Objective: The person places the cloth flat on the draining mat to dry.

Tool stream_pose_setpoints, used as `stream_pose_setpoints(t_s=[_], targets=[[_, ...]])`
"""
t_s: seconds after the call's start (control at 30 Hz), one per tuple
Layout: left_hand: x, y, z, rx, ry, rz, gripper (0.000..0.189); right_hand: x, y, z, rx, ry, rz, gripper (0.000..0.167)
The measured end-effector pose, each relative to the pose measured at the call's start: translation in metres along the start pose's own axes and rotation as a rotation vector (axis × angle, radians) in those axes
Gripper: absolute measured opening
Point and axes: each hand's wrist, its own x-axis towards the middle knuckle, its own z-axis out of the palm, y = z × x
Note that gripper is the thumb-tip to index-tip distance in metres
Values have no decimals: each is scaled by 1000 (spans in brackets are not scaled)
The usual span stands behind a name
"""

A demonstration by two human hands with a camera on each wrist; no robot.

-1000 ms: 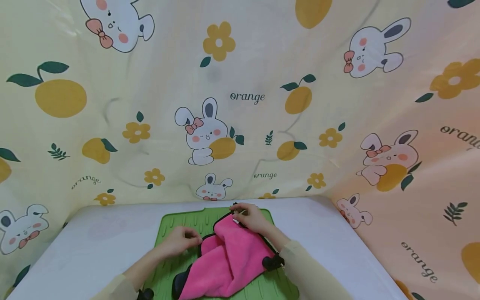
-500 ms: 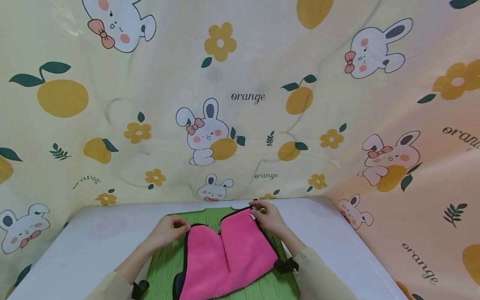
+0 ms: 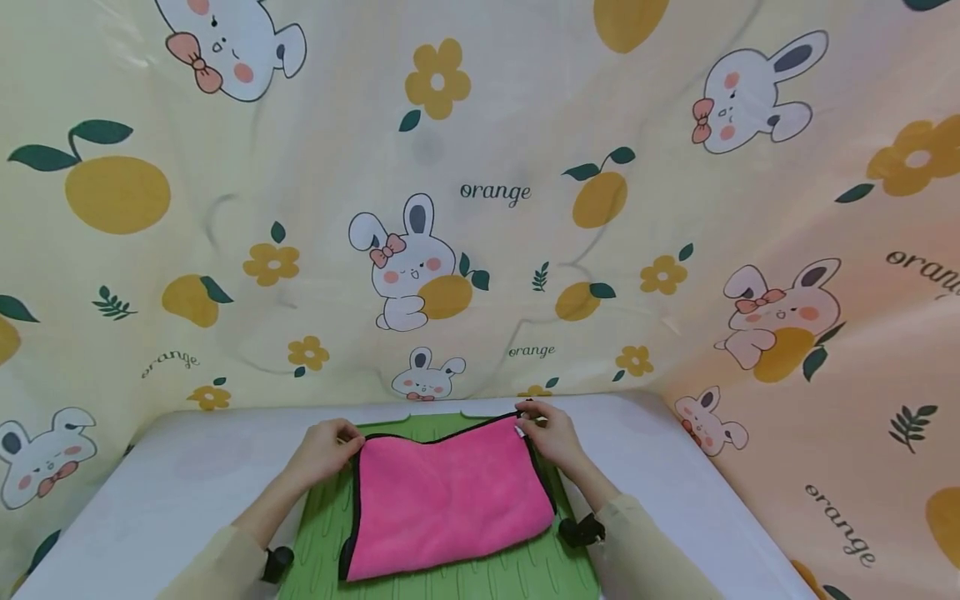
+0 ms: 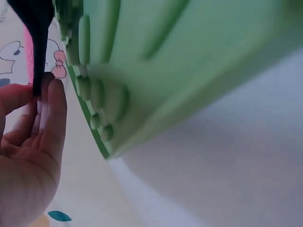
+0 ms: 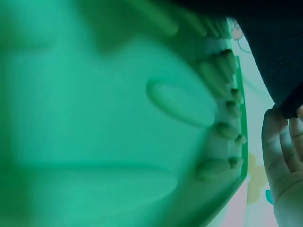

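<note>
A pink cloth (image 3: pixel 453 504) with black edging is spread out between my two hands, above a green ridged mat (image 3: pixel 480 575). At its far left corner, my left hand (image 3: pixel 326 450) pinches the edge between thumb and fingers. The opposite far corner is pinched by my right hand (image 3: pixel 553 433). In the left wrist view, the cloth's black edge (image 4: pixel 40 47) hangs between the thumb and fingertips of the left hand (image 4: pixel 35 161). The right wrist view shows the cloth's dark underside (image 5: pixel 279 56) tapering to the fingers of the right hand (image 5: pixel 286 165).
The green mat lies on a white table (image 3: pixel 202 475). A cream sheet (image 3: pixel 495 275) printed with rabbits and oranges rises behind the table and along its sides. Black devices (image 3: pixel 581 531) sit on both wrists.
The cloth, bunched and folded a second ago, has been pulled out flat. My left hand has moved left and away from me, the right hand right, each keeping its corner. The middle crease is gone.
</note>
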Motion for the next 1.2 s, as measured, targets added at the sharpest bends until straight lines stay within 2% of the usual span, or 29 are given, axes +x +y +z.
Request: stream_pose_setpoints(t_s=[0.27,0.47,0.7,1.0,1.2], targets=[[22,-9,-6,91,-7,35,11,5,11,-1,-52,-16,67,23],[38,-16,-5,209,-50,-23,11,12,14,0,-134,-32,67,20],[48,-15,-5,324,-69,-31,11,19,15,5,-220,-44,86,16],[54,-22,-3,362,-64,-37,9,26,21,12,-213,-39,94,13],[58,-23,-1,338,-87,-50,10,30,26,15,-237,-14,108,14]])
